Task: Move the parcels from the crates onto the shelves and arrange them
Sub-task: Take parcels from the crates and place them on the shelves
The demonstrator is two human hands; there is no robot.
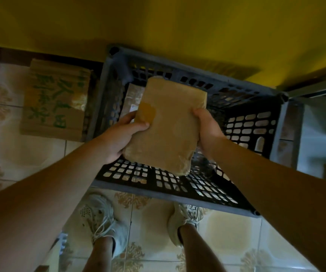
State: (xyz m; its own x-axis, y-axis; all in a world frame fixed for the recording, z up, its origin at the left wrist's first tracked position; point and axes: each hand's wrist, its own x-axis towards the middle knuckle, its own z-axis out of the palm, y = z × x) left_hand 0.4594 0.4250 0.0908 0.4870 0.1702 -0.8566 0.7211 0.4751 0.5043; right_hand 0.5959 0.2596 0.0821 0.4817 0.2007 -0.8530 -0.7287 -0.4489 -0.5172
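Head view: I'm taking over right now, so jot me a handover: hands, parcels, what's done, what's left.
Left hand and right hand both grip the brown parcel by its side edges, held above the dark crate.
A flat item, perhaps another parcel, lies in the crate beneath it.
Done: this parcel is lifted out.
Left: carry it to a shelf, arrange it, then check the crate.

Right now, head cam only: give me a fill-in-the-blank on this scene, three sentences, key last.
1. The left hand and right hand grip opposite edges of a ____ parcel.
2. They hold it over the grey plastic crate, which stands before a ____ wall.
3. The flattened cardboard box left of the crate bears ____ lettering.
Missing words: brown; yellow; green.
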